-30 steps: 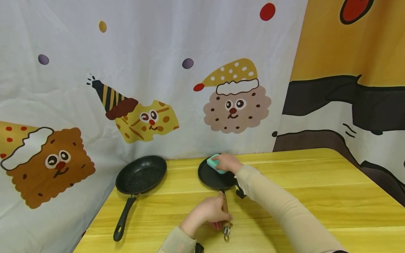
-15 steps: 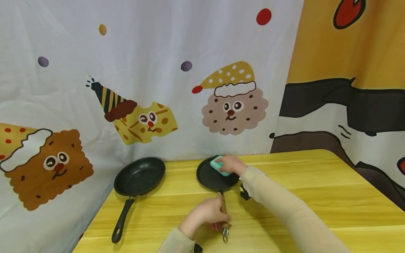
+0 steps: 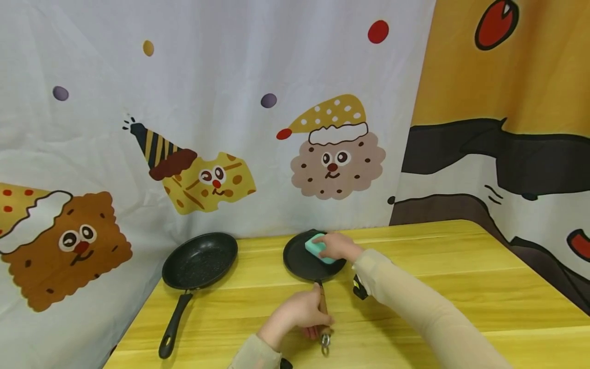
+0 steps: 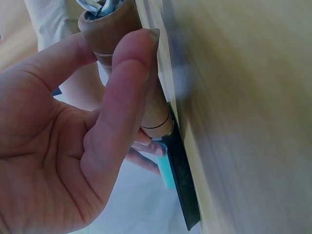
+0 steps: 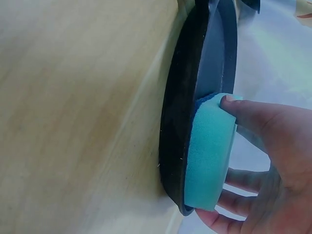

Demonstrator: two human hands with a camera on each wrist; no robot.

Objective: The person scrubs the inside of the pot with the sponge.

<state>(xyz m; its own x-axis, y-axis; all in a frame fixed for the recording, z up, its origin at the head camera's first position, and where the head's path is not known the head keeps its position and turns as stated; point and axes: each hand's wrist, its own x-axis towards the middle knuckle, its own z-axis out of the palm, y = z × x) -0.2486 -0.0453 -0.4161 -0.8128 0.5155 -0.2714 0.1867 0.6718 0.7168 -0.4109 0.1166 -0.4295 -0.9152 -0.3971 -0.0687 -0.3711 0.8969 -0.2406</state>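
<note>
A small black frying pan [image 3: 299,262] lies on the table, its wooden handle [image 3: 323,306] pointing toward me. My left hand [image 3: 301,309] grips that handle, thumb and fingers round the wood in the left wrist view [image 4: 158,109]. A turquoise sponge [image 5: 209,151] with a dark scouring side sits in the pan, dark face against the pan's surface. My right hand [image 3: 340,246] holds the sponge between thumb and fingers, near the pan's right far side.
A larger black frying pan [image 3: 200,261] with a black handle stands to the left on the yellow wood-grain table [image 3: 415,266]. Behind the table hangs a white curtain [image 3: 221,72] printed with cartoon food.
The sponge, in my right hand, has shifted slightly toward the right and nearer me across the small pan. My left hand keeps its grip on the handle. The head view has turned slightly.
</note>
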